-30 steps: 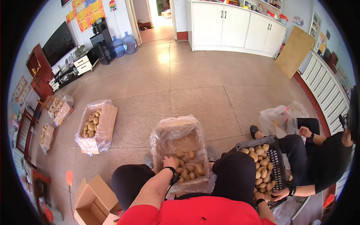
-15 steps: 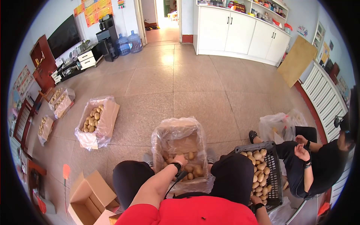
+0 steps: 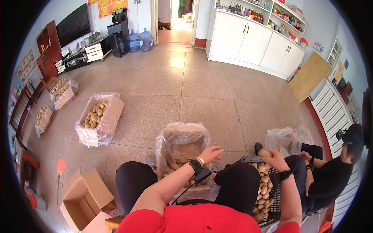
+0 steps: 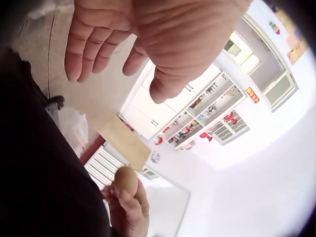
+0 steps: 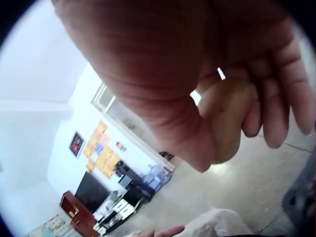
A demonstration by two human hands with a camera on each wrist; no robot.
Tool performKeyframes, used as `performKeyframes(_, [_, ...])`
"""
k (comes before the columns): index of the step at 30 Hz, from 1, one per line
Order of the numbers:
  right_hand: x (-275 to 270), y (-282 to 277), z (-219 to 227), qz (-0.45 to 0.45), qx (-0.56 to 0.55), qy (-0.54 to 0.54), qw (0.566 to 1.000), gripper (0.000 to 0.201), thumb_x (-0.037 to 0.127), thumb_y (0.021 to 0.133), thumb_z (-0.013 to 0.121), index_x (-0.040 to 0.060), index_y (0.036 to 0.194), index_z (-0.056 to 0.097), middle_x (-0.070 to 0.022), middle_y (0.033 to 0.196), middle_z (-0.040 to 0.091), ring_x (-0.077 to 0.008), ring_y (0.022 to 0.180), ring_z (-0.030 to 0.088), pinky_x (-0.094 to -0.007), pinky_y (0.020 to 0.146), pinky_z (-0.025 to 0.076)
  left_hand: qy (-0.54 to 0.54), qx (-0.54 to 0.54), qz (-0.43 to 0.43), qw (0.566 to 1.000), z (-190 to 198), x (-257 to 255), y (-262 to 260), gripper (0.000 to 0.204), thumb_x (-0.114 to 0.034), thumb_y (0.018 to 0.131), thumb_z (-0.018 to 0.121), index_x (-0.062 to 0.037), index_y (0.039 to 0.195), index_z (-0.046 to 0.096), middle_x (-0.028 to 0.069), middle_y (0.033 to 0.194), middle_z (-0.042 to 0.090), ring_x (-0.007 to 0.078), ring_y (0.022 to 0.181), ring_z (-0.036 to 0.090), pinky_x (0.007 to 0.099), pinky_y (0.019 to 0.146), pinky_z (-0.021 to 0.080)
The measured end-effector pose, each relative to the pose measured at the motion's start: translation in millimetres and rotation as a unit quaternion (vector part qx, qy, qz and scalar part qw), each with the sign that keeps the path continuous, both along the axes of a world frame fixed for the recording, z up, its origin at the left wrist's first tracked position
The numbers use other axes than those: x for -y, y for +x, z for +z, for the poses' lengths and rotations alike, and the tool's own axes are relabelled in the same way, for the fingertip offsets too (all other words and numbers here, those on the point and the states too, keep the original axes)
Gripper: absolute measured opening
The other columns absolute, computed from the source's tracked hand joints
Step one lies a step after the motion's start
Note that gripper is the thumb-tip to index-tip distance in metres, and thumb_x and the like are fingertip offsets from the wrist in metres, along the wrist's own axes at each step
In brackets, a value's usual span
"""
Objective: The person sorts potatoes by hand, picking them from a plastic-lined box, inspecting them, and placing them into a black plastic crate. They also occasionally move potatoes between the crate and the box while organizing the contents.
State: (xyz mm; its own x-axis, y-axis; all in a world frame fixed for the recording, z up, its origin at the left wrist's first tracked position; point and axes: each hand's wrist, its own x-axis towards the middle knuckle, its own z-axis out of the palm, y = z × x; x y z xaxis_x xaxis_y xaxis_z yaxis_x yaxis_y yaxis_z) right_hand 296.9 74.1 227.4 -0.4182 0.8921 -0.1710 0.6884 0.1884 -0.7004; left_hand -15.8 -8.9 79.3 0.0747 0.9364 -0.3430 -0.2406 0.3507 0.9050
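Note:
My right hand (image 3: 278,161) pinches a potato (image 3: 265,153) above the far end of the black crate (image 3: 275,194); the right wrist view shows this potato (image 5: 226,118) between thumb and fingers. My left hand (image 3: 211,154) is raised over the right edge of the plastic-lined box (image 3: 159,149), empty. In the left wrist view that hand (image 4: 148,44) has its fingers extended and apart. Potatoes (image 3: 173,167) lie in the near part of the lined box, partly hidden by my left forearm. More potatoes (image 3: 265,186) fill the crate beside my right knee.
Lined boxes of potatoes (image 3: 95,114) stand on the floor at the left. An empty carton (image 3: 83,202) lies near my left knee. Another person (image 3: 330,178) sits at the right, near plastic bags (image 3: 283,139). White cabinets (image 3: 248,39) line the back.
My left hand has risen out of the lined box and moved right. My right hand has come up from the crate's near end with a potato. The other person's hands have lowered.

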Motion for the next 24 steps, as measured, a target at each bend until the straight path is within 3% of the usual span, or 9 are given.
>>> performKeyframes(7, [3.5, -134.7, 30.7, 0.310, -0.004, 0.037, 0.950, 0.035, 0.018, 0.072, 0.071, 0.0022, 0.102, 0.064, -0.0100, 0.085, 0.066, -0.0172, 0.078, 0.062, -0.0297, 0.072, 0.049, 0.067, 0.293, -0.031, 0.953, 74.7, 7.2, 12.2, 0.049, -0.033, 0.092, 0.055, -0.0085, 0.133, 0.042, 0.0094, 0.116, 0.055, 0.0191, 0.094, 0.059, 0.0314, 0.078, 0.051])
performKeyframes(13, [-38.0, -116.8, -10.6, 0.153, -0.049, 0.000, 0.987, 0.030, 0.022, 0.078, 0.068, 0.0008, 0.099, 0.064, -0.0092, 0.080, 0.065, -0.0137, 0.073, 0.061, -0.0285, 0.065, 0.049, -0.008, 0.226, 0.044, 0.973, 6.8, -7.7, -8.6, 0.038, -0.021, 0.089, 0.060, -0.0090, 0.123, 0.050, 0.0049, 0.100, 0.059, 0.0153, 0.083, 0.059, 0.0283, 0.075, 0.050])
performKeyframes(17, [-48.2, -36.6, -42.1, 0.042, 0.028, -0.014, 0.999, 0.026, 0.019, 0.079, 0.064, -0.0033, 0.091, 0.062, -0.0080, 0.069, 0.063, -0.0142, 0.059, 0.060, -0.0281, 0.055, 0.048, 0.076, -0.120, 0.054, 0.988, -111.2, 2.7, -53.7, 0.017, -0.018, 0.082, 0.062, -0.0052, 0.093, 0.064, 0.0042, 0.075, 0.059, 0.0142, 0.060, 0.057, 0.0280, 0.048, 0.048])
performKeyframes(18, [-43.2, -12.5, -57.3, 0.000, 0.031, -0.061, 0.998, 0.023, 0.020, 0.078, 0.063, -0.0026, 0.085, 0.063, -0.0075, 0.064, 0.062, -0.0147, 0.057, 0.060, -0.0289, 0.053, 0.047, -0.102, 0.039, 0.125, 0.986, -114.8, 14.3, -55.7, 0.015, -0.019, 0.081, 0.060, -0.0049, 0.085, 0.064, 0.0050, 0.065, 0.057, 0.0150, 0.051, 0.055, 0.0294, 0.041, 0.044])
performKeyframes(20, [-29.0, 47.2, -112.1, 0.002, 0.088, -0.032, 0.996, 0.025, 0.024, 0.080, 0.060, 0.0014, 0.069, 0.065, -0.0048, 0.061, 0.062, -0.0134, 0.052, 0.060, -0.0294, 0.049, 0.049, -0.166, -0.113, 0.165, 0.966, -166.6, 35.7, -71.3, 0.019, -0.020, 0.083, 0.055, -0.0043, 0.084, 0.065, 0.0112, 0.069, 0.062, 0.0231, 0.050, 0.058, 0.0355, 0.042, 0.044])
performKeyframes(21, [-23.0, 83.4, -144.0, 0.148, 0.222, 0.078, 0.961, 0.028, 0.026, 0.079, 0.056, 0.0036, 0.066, 0.066, -0.0089, 0.062, 0.064, -0.0214, 0.054, 0.063, -0.0332, 0.051, 0.050, -0.133, -0.456, -0.131, 0.870, -219.8, 34.3, -95.9, 0.020, -0.020, 0.082, 0.056, -0.0053, 0.088, 0.068, 0.0147, 0.077, 0.067, 0.0274, 0.054, 0.062, 0.0379, 0.055, 0.050])
performKeyframes(22, [3.8, 103.7, -169.9, 0.122, 0.257, 0.169, 0.944, 0.027, 0.026, 0.078, 0.054, 0.0065, 0.063, 0.067, -0.0124, 0.064, 0.064, -0.0289, 0.057, 0.064, -0.0366, 0.051, 0.050, -0.087, -0.644, -0.257, 0.716, -182.1, 51.7, -90.3, 0.022, -0.019, 0.080, 0.057, -0.0053, 0.093, 0.069, 0.0148, 0.089, 0.069, 0.0278, 0.072, 0.067, 0.0376, 0.072, 0.052])
performKeyframes(23, [29.0, 113.3, -171.8, 0.080, 0.327, -0.050, 0.940, 0.022, 0.023, 0.075, 0.056, 0.0051, 0.070, 0.068, -0.0132, 0.062, 0.063, -0.0300, 0.058, 0.064, -0.0384, 0.051, 0.050, -0.342, -0.419, -0.071, 0.838, -140.9, 58.1, -83.7, 0.027, -0.016, 0.080, 0.056, -0.0039, 0.102, 0.067, 0.0165, 0.104, 0.066, 0.0288, 0.098, 0.063, 0.0369, 0.084, 0.050])
performKeyframes(24, [47.3, 164.6, -245.4, 0.045, 0.383, 0.091, 0.918, 0.021, 0.022, 0.076, 0.057, 0.0037, 0.080, 0.067, -0.0131, 0.061, 0.063, -0.0275, 0.059, 0.065, -0.0388, 0.051, 0.049, -0.343, -0.420, -0.074, 0.837, -154.5, 61.3, -83.4, 0.027, -0.016, 0.080, 0.056, -0.0039, 0.102, 0.067, 0.0165, 0.104, 0.066, 0.0288, 0.098, 0.063, 0.0369, 0.084, 0.050])
